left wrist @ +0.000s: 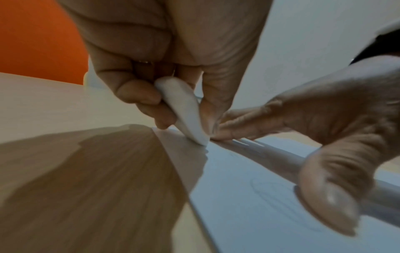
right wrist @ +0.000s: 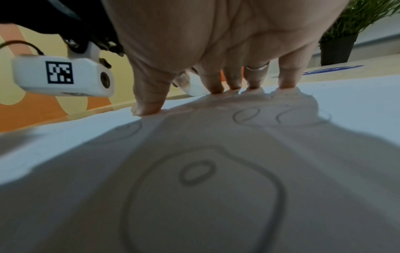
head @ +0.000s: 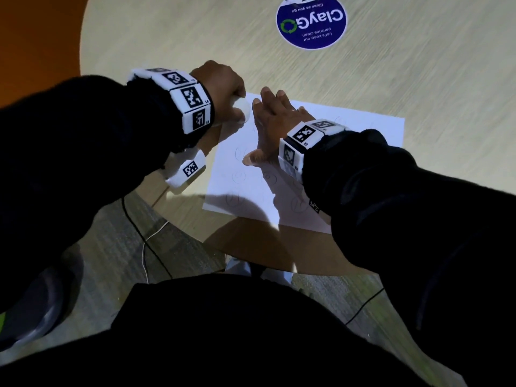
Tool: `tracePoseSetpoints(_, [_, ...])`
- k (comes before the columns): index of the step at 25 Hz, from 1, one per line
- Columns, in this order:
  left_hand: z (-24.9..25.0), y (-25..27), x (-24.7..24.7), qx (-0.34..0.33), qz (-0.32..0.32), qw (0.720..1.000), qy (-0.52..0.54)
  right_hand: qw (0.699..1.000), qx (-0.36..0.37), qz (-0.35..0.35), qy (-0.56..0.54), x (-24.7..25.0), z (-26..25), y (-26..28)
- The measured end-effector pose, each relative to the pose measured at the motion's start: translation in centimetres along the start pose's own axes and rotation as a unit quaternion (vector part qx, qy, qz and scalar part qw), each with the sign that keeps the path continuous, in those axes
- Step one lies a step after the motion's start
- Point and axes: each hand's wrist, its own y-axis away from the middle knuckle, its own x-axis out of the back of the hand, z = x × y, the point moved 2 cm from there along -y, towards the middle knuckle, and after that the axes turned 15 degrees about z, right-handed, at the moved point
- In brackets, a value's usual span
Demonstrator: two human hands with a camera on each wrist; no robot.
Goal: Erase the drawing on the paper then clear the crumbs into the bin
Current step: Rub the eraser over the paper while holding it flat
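eraser (left wrist: 186,113) tilted, tip on paper (head: 349,141) (left hand (head: 220,82))

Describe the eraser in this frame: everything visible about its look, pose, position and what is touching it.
The eraser is a plain white, smooth, rounded piece with a tapered end. The left hand pinches it between thumb and curled fingers, tilted, so its lower tip touches the white paper near the far left corner. The right hand presses flat on the paper right beside it. Most of the eraser is hidden inside the grip in the head view; no crumbs can be made out.
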Motion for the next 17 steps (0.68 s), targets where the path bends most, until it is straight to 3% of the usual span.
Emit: tracePoseSetpoints(17, [0.5,0.5,-0.2,-0.004,-0.009,1.0,-0.011,1.0,-0.016,-0.008,-0.007,0.3,-0.5,0.5])
